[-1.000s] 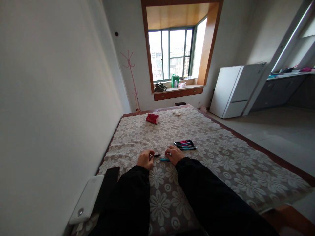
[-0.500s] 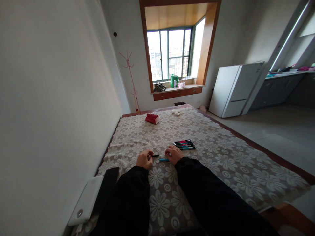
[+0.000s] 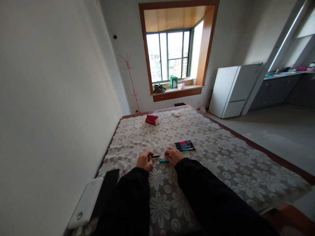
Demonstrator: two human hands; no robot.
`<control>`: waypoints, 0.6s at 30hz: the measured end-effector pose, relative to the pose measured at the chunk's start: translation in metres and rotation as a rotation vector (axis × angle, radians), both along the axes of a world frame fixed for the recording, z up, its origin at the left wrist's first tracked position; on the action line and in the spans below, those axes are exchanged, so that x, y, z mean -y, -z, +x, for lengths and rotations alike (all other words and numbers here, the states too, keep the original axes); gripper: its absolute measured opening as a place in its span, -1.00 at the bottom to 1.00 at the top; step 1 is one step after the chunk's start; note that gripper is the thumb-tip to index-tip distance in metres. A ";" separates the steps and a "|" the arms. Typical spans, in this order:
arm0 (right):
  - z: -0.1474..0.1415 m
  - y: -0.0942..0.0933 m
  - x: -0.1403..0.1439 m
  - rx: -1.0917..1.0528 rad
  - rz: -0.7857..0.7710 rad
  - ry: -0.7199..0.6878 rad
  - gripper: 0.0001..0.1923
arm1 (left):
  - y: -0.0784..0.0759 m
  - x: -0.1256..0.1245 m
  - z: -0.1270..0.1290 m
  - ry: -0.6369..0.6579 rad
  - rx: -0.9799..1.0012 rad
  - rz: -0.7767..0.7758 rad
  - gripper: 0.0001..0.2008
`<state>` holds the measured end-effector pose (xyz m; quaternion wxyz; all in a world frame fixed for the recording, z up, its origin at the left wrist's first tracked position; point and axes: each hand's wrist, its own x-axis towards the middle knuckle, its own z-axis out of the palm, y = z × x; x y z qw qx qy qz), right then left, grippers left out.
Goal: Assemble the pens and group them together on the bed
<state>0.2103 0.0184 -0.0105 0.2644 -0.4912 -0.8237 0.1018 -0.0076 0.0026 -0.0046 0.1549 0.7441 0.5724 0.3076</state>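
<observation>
My left hand [image 3: 145,161] is closed in a pinch around a short black pen part [image 3: 156,156], which points right toward my other hand. Close by on the right, my right hand [image 3: 174,155] has its fingertips pressed together; whatever lies between them is too small to make out. A blue pen barrel [image 3: 163,161] sticks out leftward from beneath the right hand's fingers, low over the tablecloth. Just beyond that hand, several pens [image 3: 183,145] with black, red and blue bodies lie side by side in a row.
A flower-patterned tablecloth [image 3: 157,208] covers the table. Farther back are a red tissue pack [image 3: 152,120] and a small white item [image 3: 176,114]. At the left edge, by the wall, lie a white device [image 3: 86,203] and a flat black object [image 3: 109,182].
The camera view has shifted very slightly. Both hands keep nearly the same place and grip, and the row of pens is unchanged.
</observation>
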 end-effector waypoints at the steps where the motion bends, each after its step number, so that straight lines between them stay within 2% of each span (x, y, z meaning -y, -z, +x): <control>1: 0.000 0.000 0.000 -0.002 -0.002 -0.003 -0.89 | 0.001 0.000 0.000 0.007 0.000 0.006 -0.79; 11: 0.001 0.001 -0.001 0.000 -0.006 0.056 -0.90 | 0.006 -0.002 -0.002 0.046 0.015 0.008 -0.78; 18: 0.001 0.003 -0.002 -0.021 -0.010 0.062 -0.90 | 0.005 -0.002 -0.002 -0.016 0.000 0.025 -0.76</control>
